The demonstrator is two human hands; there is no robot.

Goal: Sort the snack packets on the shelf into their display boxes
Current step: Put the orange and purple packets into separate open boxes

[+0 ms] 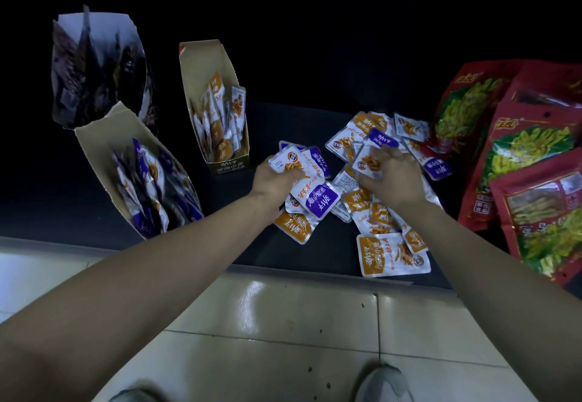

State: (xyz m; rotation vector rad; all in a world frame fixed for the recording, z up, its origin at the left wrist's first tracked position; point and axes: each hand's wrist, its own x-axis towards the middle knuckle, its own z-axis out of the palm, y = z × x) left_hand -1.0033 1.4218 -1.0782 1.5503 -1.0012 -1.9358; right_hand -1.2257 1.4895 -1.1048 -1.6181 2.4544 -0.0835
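Observation:
A loose pile of small snack packets (374,212), some orange-labelled and some purple-labelled, lies on the dark shelf (324,250). My left hand (275,181) is shut on a bunch of purple packets (310,178) at the pile's left edge. My right hand (393,178) rests on the pile with its fingers pinching one orange packet (367,163). A display box with orange packets (217,111) stands upright behind the left hand. Further left, a box with purple packets (141,174) leans toward the shelf edge.
A third box holding dark packets (94,67) stands at the back left. Large red bags (519,162) with yellow-green pictures are stacked along the right side. The shelf's front edge runs just below the pile; tiled floor (283,323) and my shoes lie below.

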